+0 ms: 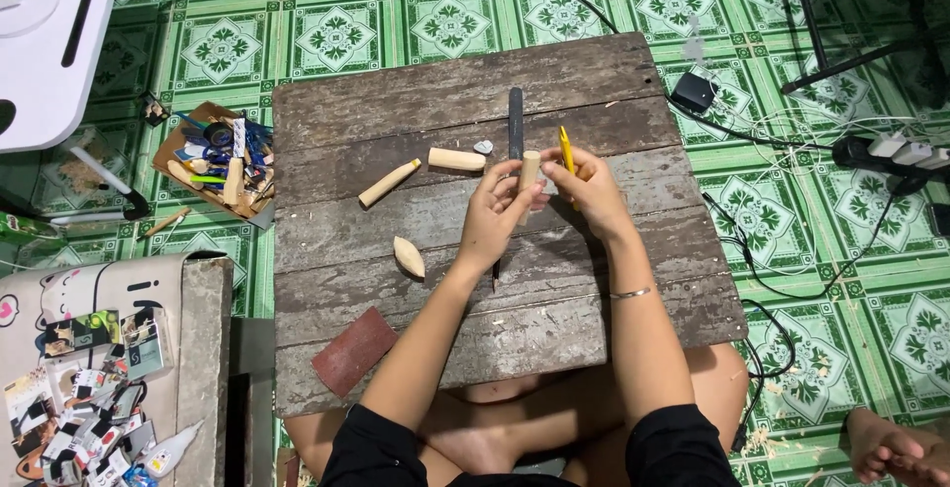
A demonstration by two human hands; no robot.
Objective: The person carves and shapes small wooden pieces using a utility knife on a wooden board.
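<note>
Both hands meet over the middle of a weathered plank surface, toward its right half. The left hand is curled closed around a short, pale wooden dowel piece, gripping its lower part so that the rounded upper end stands up between the two hands. The right hand is closed on a yellow craft knife, whose tip points away toward the far edge, and its fingers sit just beside the dowel piece on its right, touching or nearly touching it; which one cannot be told. A thin dark tool tip pokes out below the left hand. Just beyond the hands, a dark flat file lies lengthwise, pointing at the far edge. To the left of the hands lie a short pale wooden cylinder and a longer tapered wooden peg, and nearer the person a pale boat-shaped carved piece. A small grey chip sits between the cylinder and the file. A reddish-brown sheet of sandpaper lies by the near left corner. On the green tiled floor off the left edge sits a cardboard box of tools.
</note>
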